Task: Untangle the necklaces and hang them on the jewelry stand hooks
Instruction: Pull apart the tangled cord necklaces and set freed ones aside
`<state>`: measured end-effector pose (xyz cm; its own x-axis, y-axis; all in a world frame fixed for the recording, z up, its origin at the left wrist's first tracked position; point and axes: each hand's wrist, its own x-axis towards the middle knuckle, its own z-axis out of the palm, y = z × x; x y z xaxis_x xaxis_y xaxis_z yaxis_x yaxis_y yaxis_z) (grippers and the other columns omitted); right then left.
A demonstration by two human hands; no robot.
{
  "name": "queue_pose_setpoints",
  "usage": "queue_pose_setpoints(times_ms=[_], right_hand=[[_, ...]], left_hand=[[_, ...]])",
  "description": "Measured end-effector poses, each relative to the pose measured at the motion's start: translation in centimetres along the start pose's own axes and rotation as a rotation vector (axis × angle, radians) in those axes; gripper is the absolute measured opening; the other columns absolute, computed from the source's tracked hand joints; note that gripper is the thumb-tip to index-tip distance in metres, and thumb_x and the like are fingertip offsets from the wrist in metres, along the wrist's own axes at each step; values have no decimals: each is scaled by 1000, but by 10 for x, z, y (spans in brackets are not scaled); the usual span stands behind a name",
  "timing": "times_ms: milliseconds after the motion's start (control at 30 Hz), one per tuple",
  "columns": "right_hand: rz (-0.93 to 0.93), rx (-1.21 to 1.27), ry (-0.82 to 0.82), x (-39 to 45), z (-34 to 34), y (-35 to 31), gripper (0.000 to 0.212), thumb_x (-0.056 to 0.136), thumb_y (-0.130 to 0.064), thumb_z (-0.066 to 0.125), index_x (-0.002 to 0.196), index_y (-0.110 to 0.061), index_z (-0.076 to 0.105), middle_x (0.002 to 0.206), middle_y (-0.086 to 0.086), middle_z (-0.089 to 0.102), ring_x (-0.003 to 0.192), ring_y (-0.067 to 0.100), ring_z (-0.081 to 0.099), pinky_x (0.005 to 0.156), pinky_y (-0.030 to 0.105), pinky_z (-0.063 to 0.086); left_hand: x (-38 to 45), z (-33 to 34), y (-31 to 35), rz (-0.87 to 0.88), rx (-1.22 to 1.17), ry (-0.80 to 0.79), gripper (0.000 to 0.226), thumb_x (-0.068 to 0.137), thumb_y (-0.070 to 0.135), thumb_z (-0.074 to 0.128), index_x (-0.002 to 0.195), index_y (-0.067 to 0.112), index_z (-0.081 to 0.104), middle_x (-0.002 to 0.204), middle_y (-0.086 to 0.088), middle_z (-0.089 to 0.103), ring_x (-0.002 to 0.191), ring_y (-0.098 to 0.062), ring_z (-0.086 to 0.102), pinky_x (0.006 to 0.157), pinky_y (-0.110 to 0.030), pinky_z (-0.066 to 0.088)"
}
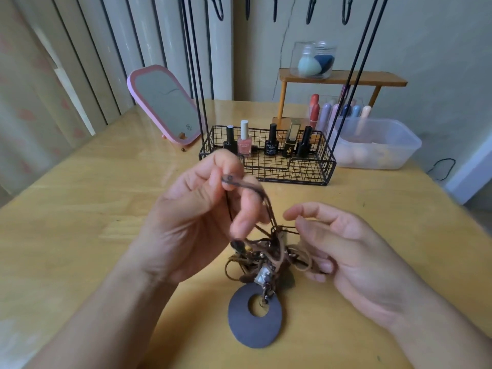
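Note:
A tangle of brown cord necklaces (262,258) hangs between my hands just above the wooden table (106,195). A dark ring-shaped pendant (255,316) dangles from it and touches the table. My left hand (197,219) pinches a dark cord end (239,182) between thumb and fingers, lifted above the tangle. My right hand (343,251) holds cords at the tangle's right side, a thin strand pinched near its thumb. The jewelry stand (269,155) is a black wire basket with tall rods; its hooks (310,9) show along the top edge.
Several nail polish bottles (271,141) stand in the wire basket. A pink mirror (165,102) leans at the back left. A clear plastic tub (378,145) and a small wooden shelf (343,78) with a jar of sponges sit at the back right.

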<state>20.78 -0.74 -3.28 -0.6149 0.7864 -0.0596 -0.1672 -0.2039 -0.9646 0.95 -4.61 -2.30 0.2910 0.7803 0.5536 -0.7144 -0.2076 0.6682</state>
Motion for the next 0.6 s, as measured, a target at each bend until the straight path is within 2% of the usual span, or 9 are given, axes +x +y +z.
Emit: queue_pose_setpoints(times_ms=[67, 133, 200, 233, 300, 367, 400, 500, 600], right_hand=[[-57, 63, -73, -1, 0, -1, 34, 70, -37, 83, 95, -17, 72, 61, 0, 48, 49, 11, 41, 48, 24, 35], [-166, -87, 28, 0, -2, 3, 38, 71, -41, 82, 103, -22, 72, 86, -1, 66, 74, 15, 60, 66, 28, 44], [-378, -497, 287, 3, -2, 9, 32, 79, -41, 71, 109, -29, 69, 113, -13, 67, 106, 9, 61, 84, 31, 46], [-487, -648, 367, 3, -1, 11, 27, 83, -43, 66, 106, -29, 68, 115, -13, 65, 111, 11, 59, 86, 30, 46], [-558, -759, 400, 4, 0, 17, 17, 87, -40, 59, 96, -29, 67, 103, -13, 66, 101, 12, 61, 80, 23, 45], [-458, -838, 367, 7, -2, 22, 11, 87, -29, 59, 95, -32, 65, 97, -19, 67, 95, 3, 60, 78, 12, 42], [-391, -946, 322, 8, -5, 25, 20, 87, -21, 59, 99, -36, 63, 100, -26, 64, 102, -2, 57, 84, 8, 39], [-234, -1270, 92, 9, -11, 29, 50, 81, -16, 51, 124, -42, 55, 122, -36, 47, 126, -7, 35, 111, 18, 27], [-158, -1420, -12, 8, -12, 27, 50, 80, -31, 44, 128, -42, 55, 134, -30, 41, 132, -4, 25, 112, 24, 22]], left_hand=[[0, 3, 1, -39, -73, 17, 3, 99, 8, 47, 98, 6, 47, 109, -21, 66, 51, -13, 45, 69, -32, 47], [1, 5, 0, -65, 3, 66, 7, 99, 9, 44, 107, 8, 45, 137, -20, 54, 49, -13, 44, 58, -28, 51], [1, 3, -3, -52, 173, 91, 23, 97, 11, 44, 120, 11, 44, 153, -12, 39, 65, -19, 59, 60, -29, 54], [2, 1, -4, -38, 233, 94, 33, 96, 12, 47, 129, 10, 41, 156, -9, 34, 79, -24, 63, 65, -32, 55], [2, -4, -5, 8, 315, 117, 58, 92, 15, 59, 143, 7, 31, 158, -8, 30, 102, -31, 61, 79, -40, 54], [3, -8, 0, 61, 412, 250, 73, 84, 17, 72, 144, 8, 34, 154, -10, 37, 103, -30, 61, 80, -41, 53], [4, -9, 4, 88, 476, 380, 70, 80, 17, 74, 141, 11, 40, 149, -10, 45, 96, -27, 63, 74, -37, 53], [6, -16, 13, 152, 743, 880, 39, 84, 10, 63, 122, 17, 60, 116, -5, 67, 72, -19, 61, 58, -28, 48], [2, -32, 22, 62, 1140, 1148, 13, 88, 15, 63, 92, 26, 69, 84, 9, 68, 66, -13, 61, 62, -26, 45]])
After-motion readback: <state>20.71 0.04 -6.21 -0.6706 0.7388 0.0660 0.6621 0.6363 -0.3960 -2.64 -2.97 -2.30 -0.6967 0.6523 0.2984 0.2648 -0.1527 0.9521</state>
